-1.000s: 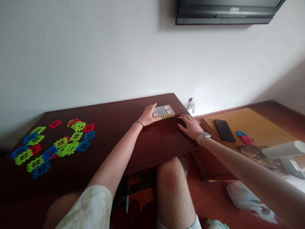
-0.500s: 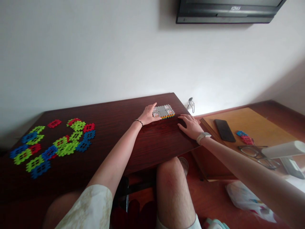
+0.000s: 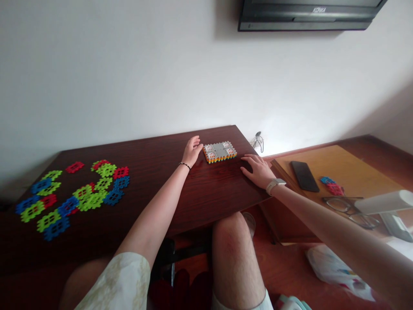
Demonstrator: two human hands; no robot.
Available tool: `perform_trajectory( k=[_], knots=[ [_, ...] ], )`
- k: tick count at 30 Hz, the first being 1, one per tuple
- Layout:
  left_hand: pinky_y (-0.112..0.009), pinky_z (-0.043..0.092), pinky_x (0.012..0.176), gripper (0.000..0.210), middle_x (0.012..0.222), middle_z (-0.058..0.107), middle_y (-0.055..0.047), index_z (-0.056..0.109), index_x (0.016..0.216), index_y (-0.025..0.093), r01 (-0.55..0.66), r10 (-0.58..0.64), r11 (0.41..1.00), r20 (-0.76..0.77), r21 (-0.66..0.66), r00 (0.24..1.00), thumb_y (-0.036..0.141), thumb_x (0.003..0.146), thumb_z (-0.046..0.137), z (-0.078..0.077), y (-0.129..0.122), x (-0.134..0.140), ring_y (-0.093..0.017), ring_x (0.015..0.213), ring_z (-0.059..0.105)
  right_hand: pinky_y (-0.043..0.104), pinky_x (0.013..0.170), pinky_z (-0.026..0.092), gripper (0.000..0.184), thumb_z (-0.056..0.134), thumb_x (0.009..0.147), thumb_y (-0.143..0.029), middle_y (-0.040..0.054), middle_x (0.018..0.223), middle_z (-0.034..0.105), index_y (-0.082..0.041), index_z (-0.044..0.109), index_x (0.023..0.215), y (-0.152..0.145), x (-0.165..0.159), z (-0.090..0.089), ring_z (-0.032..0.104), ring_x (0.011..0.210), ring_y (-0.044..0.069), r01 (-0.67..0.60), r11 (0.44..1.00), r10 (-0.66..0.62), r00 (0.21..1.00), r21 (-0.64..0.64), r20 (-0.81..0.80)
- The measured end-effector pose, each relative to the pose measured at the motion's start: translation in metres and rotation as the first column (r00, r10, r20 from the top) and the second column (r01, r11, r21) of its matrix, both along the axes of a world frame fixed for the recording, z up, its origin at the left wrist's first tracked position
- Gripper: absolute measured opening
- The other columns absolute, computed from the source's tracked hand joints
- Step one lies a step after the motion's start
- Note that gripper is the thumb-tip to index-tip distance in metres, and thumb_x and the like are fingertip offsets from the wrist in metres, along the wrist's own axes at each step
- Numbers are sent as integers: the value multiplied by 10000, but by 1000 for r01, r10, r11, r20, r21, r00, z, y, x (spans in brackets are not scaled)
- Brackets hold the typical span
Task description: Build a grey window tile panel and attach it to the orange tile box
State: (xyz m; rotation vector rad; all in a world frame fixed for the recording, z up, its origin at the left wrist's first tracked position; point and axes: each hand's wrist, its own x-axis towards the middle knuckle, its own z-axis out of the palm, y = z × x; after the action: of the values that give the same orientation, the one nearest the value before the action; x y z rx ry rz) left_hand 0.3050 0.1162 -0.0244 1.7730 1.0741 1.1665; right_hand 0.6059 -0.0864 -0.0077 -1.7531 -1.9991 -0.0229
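Note:
A flat rectangular block of interlocking plastic pieces [image 3: 220, 150] lies on the dark wooden table [image 3: 161, 159], grey on top with orange, yellow and blue along its side. My left hand [image 3: 192, 151] is just off its left end, fingers apart and holding nothing. Past the right end, my right hand [image 3: 258, 168] rests on the table with its fingers spread and nothing in them. Farther left lie several loose interlocking pieces in green [image 3: 92, 201], blue [image 3: 113, 196] and red [image 3: 75, 167], some overlapping.
On a lower wooden surface at the right are a black phone [image 3: 304, 175], a few blue and red pieces [image 3: 334, 188], glasses [image 3: 342, 205] and a white object [image 3: 387, 201]. A plastic bag [image 3: 329, 262] is on the floor. A television [image 3: 309, 19] hangs above.
My left hand has let go of the block's left end and moved a little left, uncovering it. My right hand stays in place.

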Motion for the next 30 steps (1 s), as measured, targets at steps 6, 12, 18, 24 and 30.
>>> perform_trajectory(
  k=[6,12,18,24,30],
  knots=[
    [-345,552,918,363,1002,730,-68,705,1263,170,-83,99,993,-222,79,970,382,971,749,8,-11,4,-215,923,703,645,1184,502,468,609,1040,-473,133,1539,637,-275,658,1461,0,-1,0,559,1448,398,7,1000,-7,1000,-10,-1],
    [-307,459,752,418,774,687,19,633,1379,203,-56,71,997,-322,54,944,423,1027,692,15,-22,5,-209,785,694,645,1201,489,464,600,1047,-475,137,1538,639,-261,660,1455,-1,-2,2,557,1457,395,6,1000,-6,1000,-11,-3],
    [-303,460,746,518,778,725,27,577,1462,215,21,0,998,-366,54,930,415,1003,708,17,-25,6,-215,799,717,648,1145,518,458,595,1049,-487,139,1544,640,-268,664,1445,-2,-3,5,554,1461,405,17,1000,-17,1000,-25,4],
    [-313,501,786,567,819,763,13,576,1490,214,47,-27,998,-355,47,935,350,960,727,17,-26,5,-219,821,739,640,1140,518,463,588,1051,-495,138,1545,640,-260,663,1443,-1,-3,5,558,1455,400,24,999,-24,1000,-27,9],
    [-342,542,839,545,839,788,-8,617,1474,227,41,-26,999,-361,32,932,353,955,726,18,-27,4,-237,835,757,650,1147,510,466,598,1040,-479,139,1543,638,-276,664,1455,-1,-2,4,555,1447,407,10,1000,-10,1000,-23,2]
  ],
)
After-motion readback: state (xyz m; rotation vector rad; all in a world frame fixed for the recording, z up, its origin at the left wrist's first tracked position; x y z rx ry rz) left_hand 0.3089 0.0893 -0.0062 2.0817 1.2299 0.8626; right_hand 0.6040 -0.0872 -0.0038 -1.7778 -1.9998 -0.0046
